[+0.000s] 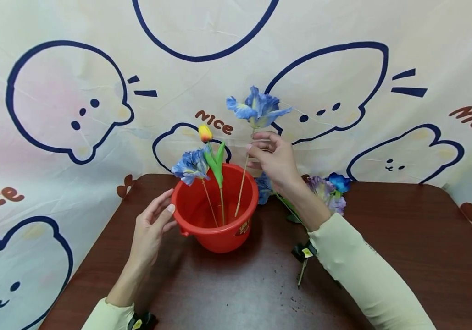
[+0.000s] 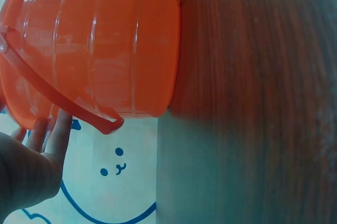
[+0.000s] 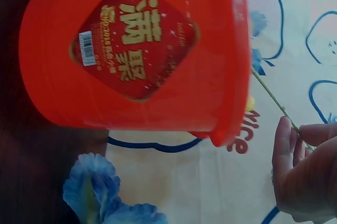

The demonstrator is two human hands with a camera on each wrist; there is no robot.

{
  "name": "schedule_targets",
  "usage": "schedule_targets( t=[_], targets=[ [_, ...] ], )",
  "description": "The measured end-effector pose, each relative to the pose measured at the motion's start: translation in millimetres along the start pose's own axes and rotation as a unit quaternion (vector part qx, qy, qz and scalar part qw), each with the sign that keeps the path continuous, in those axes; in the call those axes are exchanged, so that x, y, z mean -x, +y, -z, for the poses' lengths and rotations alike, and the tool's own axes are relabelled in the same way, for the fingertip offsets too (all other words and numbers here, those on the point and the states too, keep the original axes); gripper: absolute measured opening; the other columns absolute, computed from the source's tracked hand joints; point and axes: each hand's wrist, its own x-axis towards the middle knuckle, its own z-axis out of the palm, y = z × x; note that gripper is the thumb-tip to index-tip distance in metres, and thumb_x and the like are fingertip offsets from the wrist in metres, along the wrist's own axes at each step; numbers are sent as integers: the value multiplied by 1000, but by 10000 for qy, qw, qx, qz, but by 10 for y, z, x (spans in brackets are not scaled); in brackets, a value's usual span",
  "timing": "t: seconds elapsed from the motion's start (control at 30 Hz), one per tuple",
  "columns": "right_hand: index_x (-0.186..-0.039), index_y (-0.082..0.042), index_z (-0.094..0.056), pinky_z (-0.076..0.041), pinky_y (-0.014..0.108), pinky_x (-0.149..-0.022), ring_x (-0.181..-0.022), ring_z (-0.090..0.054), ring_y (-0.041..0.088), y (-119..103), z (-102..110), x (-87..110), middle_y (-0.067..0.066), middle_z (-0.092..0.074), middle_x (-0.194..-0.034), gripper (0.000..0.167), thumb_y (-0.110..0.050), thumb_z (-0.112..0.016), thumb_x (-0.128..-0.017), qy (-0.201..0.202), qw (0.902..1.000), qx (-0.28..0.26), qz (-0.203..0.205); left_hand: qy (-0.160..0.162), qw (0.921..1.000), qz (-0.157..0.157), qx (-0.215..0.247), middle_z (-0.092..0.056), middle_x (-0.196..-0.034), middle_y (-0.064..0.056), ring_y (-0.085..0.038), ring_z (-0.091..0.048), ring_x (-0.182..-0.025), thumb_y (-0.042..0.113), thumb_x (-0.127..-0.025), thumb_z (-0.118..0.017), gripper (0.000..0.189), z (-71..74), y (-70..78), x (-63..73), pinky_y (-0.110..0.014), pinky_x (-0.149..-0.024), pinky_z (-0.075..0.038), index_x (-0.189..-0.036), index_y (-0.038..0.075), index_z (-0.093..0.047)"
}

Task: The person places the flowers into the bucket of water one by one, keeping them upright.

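Note:
A red plastic bucket stands on the table, holding an artificial blue flower and a yellow-orange tulip with green leaves. My right hand pinches the thin stem of another blue flower just below its bloom; the stem's lower end is inside the bucket mouth. In the right wrist view, that stem runs from thumb and fingers toward the rim. My left hand touches the bucket's left side near the rim, fingers extended. The left wrist view shows the fingers beside the bucket's handle.
More artificial flowers lie right of the bucket, partly behind my right forearm: a blue one, a purple one and a deep blue one. Dark crumbs dot the brown table. A printed cloth hangs behind.

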Motion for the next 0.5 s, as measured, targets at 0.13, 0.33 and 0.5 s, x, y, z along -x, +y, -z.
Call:
schedule_targets(
  t=[0.13,0.33,0.5],
  targets=[
    [-136,-6,-65,-68,41,-83,-79,-74,17,60,-89,-20,20,-70,-117,34,-10,-72,-103,-149,9997,199,-59,0,10000,14,-22,-65,-139,3,-4,-72,-117,29,-110,-61,53,0,-6,3,-23,-88,-64,-159,15,-51],
    [-134,-8,-67,-68,39,-81,-87,-80,25,113,-195,-50,16,-73,-115,33,-10,-73,-102,-248,9980,518,-263,23,10000,10,-61,-65,-139,4,-3,-71,-118,28,-110,-61,52,-1,-6,3,-23,-88,-64,-159,14,-51],
    [-132,-10,-69,-68,38,-79,-107,-78,34,166,-260,-56,16,-74,-118,31,-10,-74,-101,-321,9959,726,-433,1,9999,65,-80,-64,-141,1,-3,-71,-118,30,-110,-62,53,8,-4,-1,-23,-89,-64,-160,15,-50]
  ],
)
